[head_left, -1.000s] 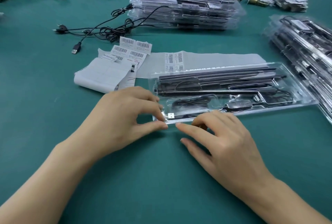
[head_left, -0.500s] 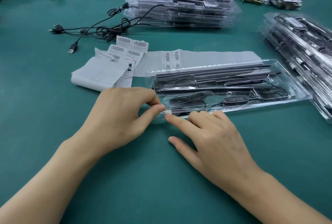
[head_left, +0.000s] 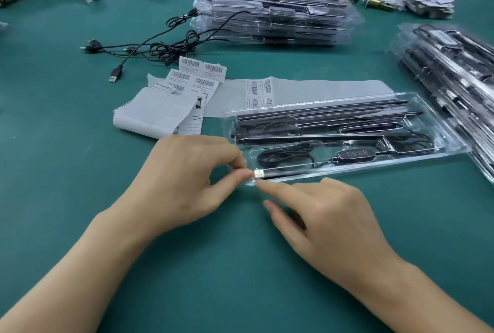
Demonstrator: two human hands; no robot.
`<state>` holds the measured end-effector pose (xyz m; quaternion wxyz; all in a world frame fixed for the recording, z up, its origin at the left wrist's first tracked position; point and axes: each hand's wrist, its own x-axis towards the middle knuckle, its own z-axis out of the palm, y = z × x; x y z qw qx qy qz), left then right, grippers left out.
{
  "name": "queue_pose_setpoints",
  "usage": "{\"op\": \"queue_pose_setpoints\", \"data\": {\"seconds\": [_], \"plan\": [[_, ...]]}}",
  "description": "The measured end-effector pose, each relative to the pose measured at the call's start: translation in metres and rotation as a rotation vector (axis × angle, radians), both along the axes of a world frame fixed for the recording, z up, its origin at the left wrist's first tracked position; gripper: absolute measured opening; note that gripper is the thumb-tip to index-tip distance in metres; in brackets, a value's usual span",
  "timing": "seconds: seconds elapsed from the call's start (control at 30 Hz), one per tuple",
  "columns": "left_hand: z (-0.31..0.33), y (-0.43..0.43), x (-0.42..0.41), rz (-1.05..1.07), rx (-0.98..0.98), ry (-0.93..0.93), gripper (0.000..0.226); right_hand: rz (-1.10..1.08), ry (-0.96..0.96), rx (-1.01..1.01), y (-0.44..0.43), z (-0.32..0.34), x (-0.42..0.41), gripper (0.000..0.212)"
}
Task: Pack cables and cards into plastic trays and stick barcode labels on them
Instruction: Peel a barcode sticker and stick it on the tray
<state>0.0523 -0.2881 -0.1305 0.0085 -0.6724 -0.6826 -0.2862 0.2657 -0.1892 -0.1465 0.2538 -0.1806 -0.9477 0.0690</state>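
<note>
Both hands have closed on one corner of the tray (head_left: 374,167): left hand (head_left: 181,180) pinches it, right hand (head_left: 328,220) touches it, forefinger (head_left: 270,188) straight. Tray lies on the mat (head_left: 80,172), running rightward from them.

Barcodes on the loose label sheets (head_left: 199,76); the fine print beside them is too small to read.

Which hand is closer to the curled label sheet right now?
Left. The left hand sits right beside the curled label sheet, pinching the tray corner; the right hand lies farther right, fingertip at that corner.
</note>
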Motion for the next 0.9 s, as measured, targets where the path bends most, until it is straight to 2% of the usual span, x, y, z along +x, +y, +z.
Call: {"op": "queue_pose_setpoints", "data": {"seconds": [0.13,0.2,0.33,0.4,0.5,0.57,0.77,0.9], "plan": [[0.003,0.001,-0.004,-0.082,-0.049,0.067,0.018,-0.046,0.227,-0.143,0.019,0.003,0.004,0.014],[0.005,0.002,-0.003,-0.086,-0.034,0.070,0.018,-0.089,0.256,-0.191,0.035,0.009,-0.003,0.015],[0.013,0.009,-0.004,0.054,0.095,-0.075,0.017,-0.151,0.268,-0.294,0.067,0.025,-0.028,0.014],[0.022,0.021,-0.019,0.214,0.077,-0.064,0.018,-0.160,0.240,-0.334,0.077,0.031,-0.046,0.015],[0.028,0.043,-0.057,0.479,-0.099,0.002,0.030,-0.127,0.207,-0.366,0.080,0.038,-0.075,0.015],[0.024,0.050,-0.075,0.616,-0.171,-0.029,0.034,-0.070,0.138,-0.389,0.077,0.041,-0.092,0.015],[-0.011,0.044,-0.078,0.714,-0.127,-0.039,0.028,0.047,-0.086,-0.306,0.086,0.047,-0.151,0.022],[-0.019,0.044,-0.083,0.705,-0.077,-0.081,0.028,0.067,-0.315,-0.189,0.092,0.036,-0.198,0.026]]}}
